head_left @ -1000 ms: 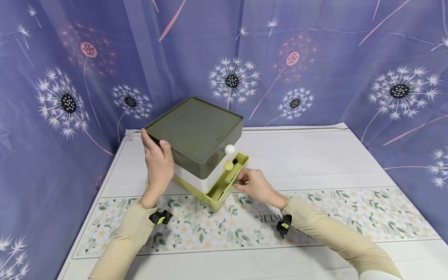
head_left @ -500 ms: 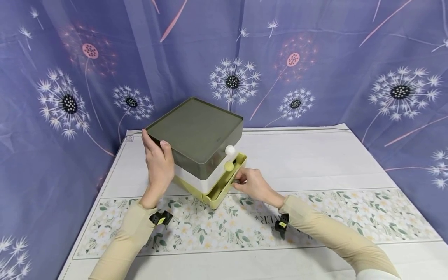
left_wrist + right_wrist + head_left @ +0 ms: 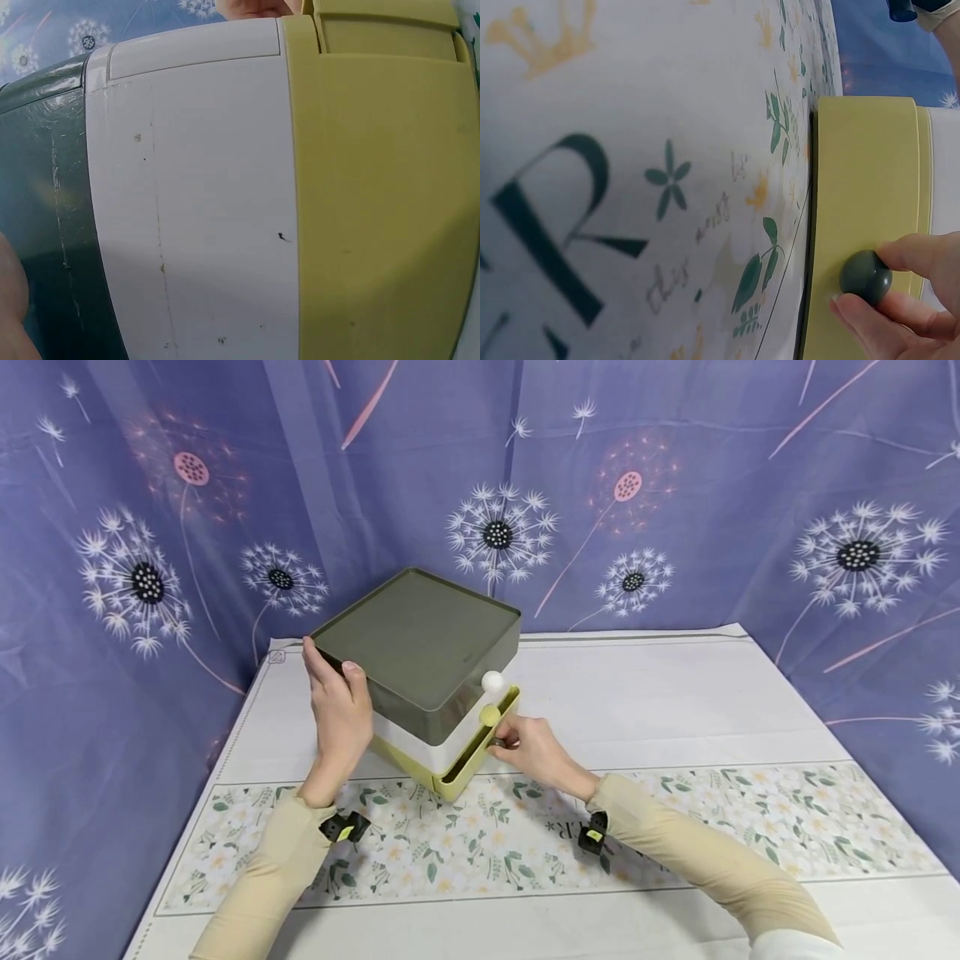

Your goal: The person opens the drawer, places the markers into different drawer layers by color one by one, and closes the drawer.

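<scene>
A small drawer cabinet (image 3: 420,643) with a dark green top tier, a white middle tier (image 3: 195,187) and a yellow-green bottom tier stands angled on the table. Its bottom drawer (image 3: 467,774) juts out slightly, leaving a narrow gap along the top. My right hand (image 3: 534,747) pinches the round dark green knob (image 3: 866,277) on that drawer's front between thumb and fingers. Against the cabinet's left side lies my left hand (image 3: 337,710), its fingers extended along the dark green tier and its thumb at the upper edge.
A white knob (image 3: 492,682) and a yellow-green knob (image 3: 490,716) stick out from the upper drawers, just above my right hand. The white tablecloth (image 3: 630,693) has a floral band across it. A purple dandelion-print curtain (image 3: 675,410) closes off the back and sides.
My right hand has moved left and inward with the knob, and the bottom drawer has slid most of the way into the cabinet. My left hand has stayed in place.
</scene>
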The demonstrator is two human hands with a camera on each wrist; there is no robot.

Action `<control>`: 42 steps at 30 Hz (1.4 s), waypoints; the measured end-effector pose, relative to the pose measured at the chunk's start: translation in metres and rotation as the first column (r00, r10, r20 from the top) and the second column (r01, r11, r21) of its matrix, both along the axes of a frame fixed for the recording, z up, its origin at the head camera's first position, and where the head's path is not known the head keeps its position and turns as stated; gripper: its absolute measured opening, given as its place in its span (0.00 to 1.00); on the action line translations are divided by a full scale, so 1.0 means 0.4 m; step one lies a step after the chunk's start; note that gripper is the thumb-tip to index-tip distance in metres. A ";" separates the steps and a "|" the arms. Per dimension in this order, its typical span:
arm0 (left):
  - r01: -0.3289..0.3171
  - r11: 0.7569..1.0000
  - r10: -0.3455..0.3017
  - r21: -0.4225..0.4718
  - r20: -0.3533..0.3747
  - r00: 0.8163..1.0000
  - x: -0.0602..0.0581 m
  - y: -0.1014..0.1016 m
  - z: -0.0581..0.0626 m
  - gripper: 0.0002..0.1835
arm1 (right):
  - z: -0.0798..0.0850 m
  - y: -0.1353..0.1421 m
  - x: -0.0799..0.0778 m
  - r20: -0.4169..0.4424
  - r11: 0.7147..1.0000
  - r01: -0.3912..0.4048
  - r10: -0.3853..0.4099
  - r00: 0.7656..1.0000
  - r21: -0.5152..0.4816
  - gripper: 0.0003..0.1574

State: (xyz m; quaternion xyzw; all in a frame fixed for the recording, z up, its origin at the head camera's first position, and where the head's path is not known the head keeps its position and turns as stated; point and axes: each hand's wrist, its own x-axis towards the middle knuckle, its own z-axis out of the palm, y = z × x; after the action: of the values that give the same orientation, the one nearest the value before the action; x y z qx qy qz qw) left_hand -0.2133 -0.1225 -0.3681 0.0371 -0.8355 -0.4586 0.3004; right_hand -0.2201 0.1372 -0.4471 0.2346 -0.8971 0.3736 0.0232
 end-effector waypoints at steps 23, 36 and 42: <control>-0.004 1.000 0.004 0.001 -0.016 1.000 0.000 0.004 0.003 0.36 | -0.004 -0.028 -0.018 -0.002 0.999 0.032 -0.032 0.999 -0.006 0.07; 0.009 1.000 -0.009 0.004 0.018 1.000 0.002 -0.003 0.002 0.36 | -0.002 -0.021 -0.020 0.030 1.000 -0.010 0.010 1.000 0.003 0.10; 0.012 1.000 -0.012 0.005 0.075 0.997 0.009 -0.013 0.010 0.37 | 0.011 0.002 -0.025 0.052 0.998 -0.038 0.036 0.998 0.044 0.09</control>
State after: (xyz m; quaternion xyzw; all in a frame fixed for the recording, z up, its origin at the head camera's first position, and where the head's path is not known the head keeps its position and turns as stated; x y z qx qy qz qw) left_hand -0.2099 -0.1278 -0.3642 0.0498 -0.8454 -0.4605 0.2662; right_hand -0.2301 0.1378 -0.4427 0.2420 -0.9012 0.3594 -0.0118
